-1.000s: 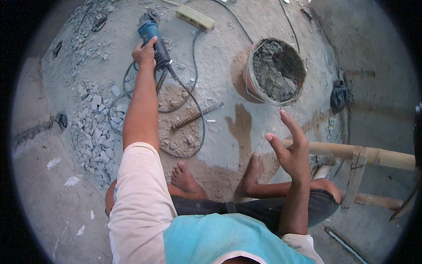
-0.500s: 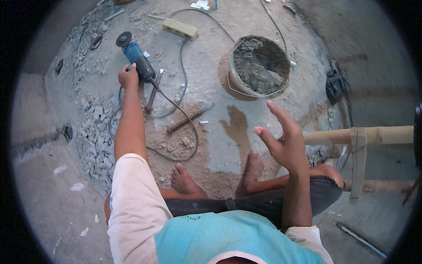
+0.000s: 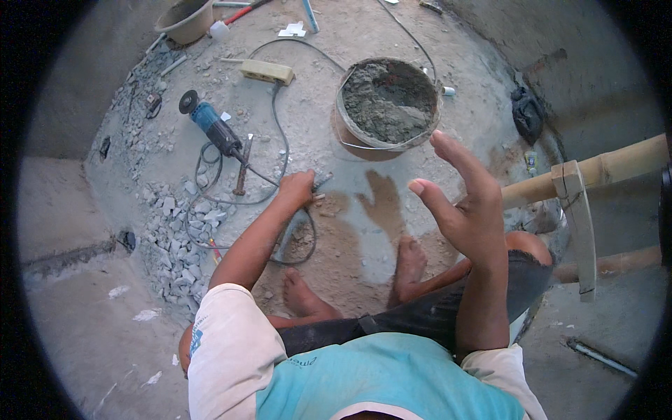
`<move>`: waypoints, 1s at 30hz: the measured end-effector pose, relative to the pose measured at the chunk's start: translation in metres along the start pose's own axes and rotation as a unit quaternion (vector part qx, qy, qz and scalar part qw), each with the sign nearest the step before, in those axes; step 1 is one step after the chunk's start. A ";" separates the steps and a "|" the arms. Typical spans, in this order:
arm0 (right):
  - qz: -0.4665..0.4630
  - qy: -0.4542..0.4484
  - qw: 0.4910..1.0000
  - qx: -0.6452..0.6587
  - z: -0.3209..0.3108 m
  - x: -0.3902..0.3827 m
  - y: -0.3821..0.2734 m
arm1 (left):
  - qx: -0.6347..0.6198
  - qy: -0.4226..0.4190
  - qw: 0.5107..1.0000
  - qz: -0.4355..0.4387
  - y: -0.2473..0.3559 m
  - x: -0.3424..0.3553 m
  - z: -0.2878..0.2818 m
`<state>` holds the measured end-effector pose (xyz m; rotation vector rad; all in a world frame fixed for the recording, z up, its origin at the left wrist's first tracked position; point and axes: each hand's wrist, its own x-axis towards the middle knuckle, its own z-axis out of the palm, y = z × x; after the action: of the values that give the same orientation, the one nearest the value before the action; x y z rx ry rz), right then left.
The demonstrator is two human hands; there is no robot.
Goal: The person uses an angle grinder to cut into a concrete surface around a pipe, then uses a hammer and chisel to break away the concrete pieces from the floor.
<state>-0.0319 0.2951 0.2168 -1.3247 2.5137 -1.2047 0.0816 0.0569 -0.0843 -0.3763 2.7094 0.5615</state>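
Note:
My left hand (image 3: pixel 297 183) is low over the dusty floor, fingers closed on a ribbed metal bar (image 3: pixel 321 178), mostly hidden by it. The blue-and-black angle grinder (image 3: pixel 213 126) lies to its upper left, beside a rusty metal tool (image 3: pixel 243 171) and looping grey cables (image 3: pixel 203 200). My right hand (image 3: pixel 469 203) is raised, empty, with thumb and fingers spread in a curve. Beyond it stands a bucket (image 3: pixel 388 101) filled with grey wet mortar; the hand’s shadow falls on the floor in front of the bucket.
A cream power strip (image 3: pixel 267 71) and a second container (image 3: pixel 185 28) are farther back. Broken rubble (image 3: pixel 178 259) lies along the left, a dark bag (image 3: pixel 528 115) by the right wall. A bamboo structure (image 3: pixel 602 171) crosses the right side; my bare feet (image 3: pixel 409 269) are below.
My left hand has left the grinder, now lying farther down, and moved right and down to the bar. My right hand stays raised. The view has shifted, showing more of the back.

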 end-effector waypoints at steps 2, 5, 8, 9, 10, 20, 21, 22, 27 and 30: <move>-0.017 0.017 1.000 -0.001 -0.001 -0.003 0.005 | -0.004 0.006 1.000 -0.021 0.009 -0.005 -0.006; -0.019 0.021 1.000 -0.001 -0.006 -0.001 0.003 | 0.015 0.026 1.000 0.001 -0.003 -0.009 0.001; -0.036 0.052 0.998 0.002 -0.016 0.002 0.005 | -0.072 0.092 0.993 -0.008 0.012 -0.009 -0.046; -0.034 0.058 0.998 0.009 -0.019 0.003 0.004 | -0.124 0.132 0.983 0.004 0.017 -0.013 -0.068; -0.037 0.065 0.997 0.017 -0.021 0.004 0.004 | -0.172 0.175 0.969 0.016 0.022 -0.016 -0.092; -0.035 0.056 0.994 0.082 -0.030 0.020 -0.004 | -0.503 0.253 0.809 0.170 0.085 -0.072 -0.248; -0.035 0.042 0.995 0.087 -0.027 0.019 -0.004 | -0.526 0.250 0.792 0.181 0.092 -0.078 -0.255; -0.033 0.028 0.995 0.092 -0.025 0.018 -0.004 | -0.550 0.245 0.775 0.191 0.099 -0.082 -0.260; -0.031 -0.061 0.992 0.105 -0.022 0.016 -0.009 | -0.589 0.208 0.746 0.232 0.123 -0.087 -0.274; -0.013 -0.078 0.989 0.123 -0.016 0.014 -0.010 | -0.589 0.218 0.738 0.247 0.134 -0.084 -0.273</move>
<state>-0.0402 0.2918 0.2389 -1.3363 2.1680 -1.3099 0.0378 0.0750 0.2278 -0.0268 2.3975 2.6289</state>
